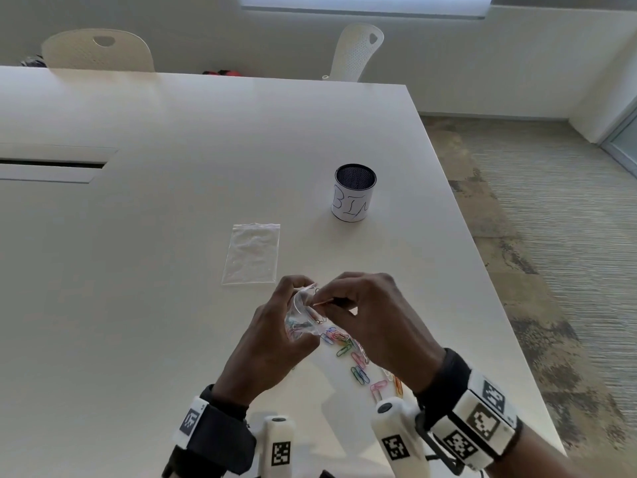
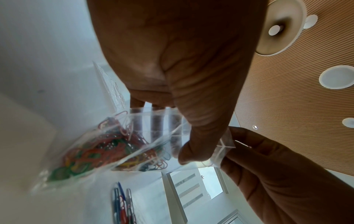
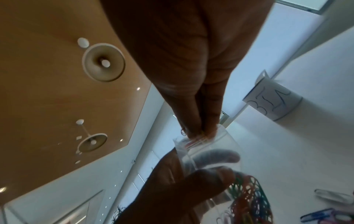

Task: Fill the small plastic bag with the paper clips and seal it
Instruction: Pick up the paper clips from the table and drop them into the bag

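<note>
My hands hide most of the bag, held just above the table. It is clear, with many bright clips inside. My left hand grips it. My right hand pinches clips at its mouth. More clips lie below.

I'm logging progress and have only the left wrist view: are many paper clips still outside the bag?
Observer: Yes. The head view shows a scatter of loose paper clips on the table, partly under the right hand, beside the bag that the left hand holds.
Operator: Is the right hand carrying anything?
Observer: In the right wrist view its fingers pinch a few clips at the bag's open mouth.
</note>
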Available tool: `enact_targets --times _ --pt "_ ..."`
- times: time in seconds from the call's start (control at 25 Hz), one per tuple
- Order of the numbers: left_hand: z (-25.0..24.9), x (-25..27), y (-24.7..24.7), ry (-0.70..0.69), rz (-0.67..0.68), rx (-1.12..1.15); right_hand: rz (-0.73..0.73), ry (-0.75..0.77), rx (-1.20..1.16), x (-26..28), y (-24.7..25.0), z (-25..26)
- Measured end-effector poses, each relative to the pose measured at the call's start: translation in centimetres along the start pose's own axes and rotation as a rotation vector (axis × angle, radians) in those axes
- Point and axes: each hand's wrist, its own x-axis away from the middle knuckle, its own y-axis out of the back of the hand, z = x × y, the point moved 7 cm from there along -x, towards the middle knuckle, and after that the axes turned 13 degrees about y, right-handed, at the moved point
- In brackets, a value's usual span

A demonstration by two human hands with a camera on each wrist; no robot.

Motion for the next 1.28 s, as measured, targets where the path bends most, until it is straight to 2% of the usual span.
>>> enact_targets --times 0.12,0.24,0.32,0.36,0.48,0.56,0.68,0.84,0.92,1.08,1.28 --pt "0.0 0.1 0.1 0.0 -0.002 -0.002 0.089 0.022 0.04 -0.3 -0.1 0.8" --pt "-0.1 0.1 0.1 -0.003 0.011 0.013 -0.041 0.026 0.06 -0.4 2.2 0.1" --pt "-0.1 0.2 0.2 -0.021 -0.004 0.009 -0.101 -0.035 0.109 0.0 3.4 -2.1" --pt "-0.1 0.2 0.3 -0.029 -0.012 0.005 -0.071 -0.073 0.132 0.4 3.3 -3.4" --pt "-0.2 0.3 0.3 -0.039 -0.018 0.011 0.19 -0.132 0.167 2.0 0.0 -6.0" --pt "-0.1 0.3 0.2 -0.042 -0.021 0.006 0.312 -0.08 0.134 2.6 -2.6 -6.4" --pt "0.0 0.3 0.1 -0.035 -0.016 -0.001 0.437 0.053 0.218 2.9 -4.9 -6.3" --pt "0.0 0.3 0.1 -0.03 -0.012 0.008 0.496 0.094 0.33 3.0 -4.1 -6.4" --pt "0.1 0.3 0.1 -0.02 -0.006 0.015 0.519 0.046 0.348 3.4 -2.9 -6.7" --pt "0.2 0.2 0.0 -0.011 0.008 0.013 0.694 -0.001 0.461 5.0 -1.8 -6.8" --pt "0.0 0.0 -0.3 -0.032 0.018 0.005 0.538 0.021 0.394 5.5 -1.9 -6.5"
